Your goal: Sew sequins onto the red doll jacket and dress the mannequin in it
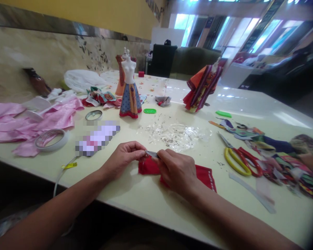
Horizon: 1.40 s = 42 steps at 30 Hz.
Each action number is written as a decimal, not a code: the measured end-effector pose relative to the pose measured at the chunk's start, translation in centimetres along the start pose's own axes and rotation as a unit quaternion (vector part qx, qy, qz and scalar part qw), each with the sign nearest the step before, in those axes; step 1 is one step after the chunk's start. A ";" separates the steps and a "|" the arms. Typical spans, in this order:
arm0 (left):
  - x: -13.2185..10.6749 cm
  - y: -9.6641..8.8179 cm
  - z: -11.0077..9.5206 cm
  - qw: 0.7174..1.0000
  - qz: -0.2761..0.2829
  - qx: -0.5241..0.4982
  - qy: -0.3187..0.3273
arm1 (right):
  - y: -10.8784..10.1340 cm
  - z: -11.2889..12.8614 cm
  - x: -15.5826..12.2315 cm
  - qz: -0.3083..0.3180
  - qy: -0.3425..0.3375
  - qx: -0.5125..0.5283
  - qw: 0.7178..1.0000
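Along the near side of the table (125, 192), under the right hand (178, 170) gripping a small metal tool (152, 154), lies the red cloth (150, 168), where 1 slip could nick the closely pinching left hand (126, 154), its hold too small to tell.

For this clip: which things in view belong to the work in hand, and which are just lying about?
In use:
red cloth, at both hands
small metal tool, in the right hand
perhaps the tiny loose bits on the clear plastic

Apparently just lying about:
scissors
pink fabric
larger tape roll
mannequin in the blue-and-orange skirt
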State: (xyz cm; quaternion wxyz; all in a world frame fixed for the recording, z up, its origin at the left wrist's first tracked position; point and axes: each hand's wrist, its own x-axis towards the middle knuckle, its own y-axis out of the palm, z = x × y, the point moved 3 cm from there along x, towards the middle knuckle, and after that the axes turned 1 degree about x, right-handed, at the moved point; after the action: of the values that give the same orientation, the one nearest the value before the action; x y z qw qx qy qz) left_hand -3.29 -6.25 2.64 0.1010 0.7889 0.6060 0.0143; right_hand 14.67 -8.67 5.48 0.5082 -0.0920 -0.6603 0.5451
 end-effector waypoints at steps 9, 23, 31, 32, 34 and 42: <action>0.0 -0.2 0.2 1.000 0.002 -0.008 -0.007 | -0.2 -0.8 0.1 0.008 0.034 0.042 0.998; 0.0 0.0 0.3 1.000 0.004 0.000 -0.029 | 0.2 -0.6 0.0 0.035 0.019 0.036 0.999; 0.0 -0.2 0.3 1.000 0.000 0.022 -0.014 | 0.6 -0.8 0.1 0.079 0.088 0.140 0.983; 0.0 -0.2 0.3 1.000 0.000 0.027 -0.012 | 0.6 -0.8 0.1 0.083 0.095 0.149 0.981; 0.0 -0.2 0.2 0.999 -0.002 0.034 -0.006 | 0.7 -0.8 0.1 0.088 0.106 0.164 0.977; -0.1 -0.2 0.0 0.999 -0.010 0.049 0.002 | 0.8 -0.7 0.1 0.096 0.162 0.215 0.958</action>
State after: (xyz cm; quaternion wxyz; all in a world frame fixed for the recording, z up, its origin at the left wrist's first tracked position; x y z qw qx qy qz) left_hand -3.53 -6.28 2.58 0.0611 0.7869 0.6139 -0.0154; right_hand 14.82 -7.82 4.78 0.5614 -0.1306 -0.4248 0.6981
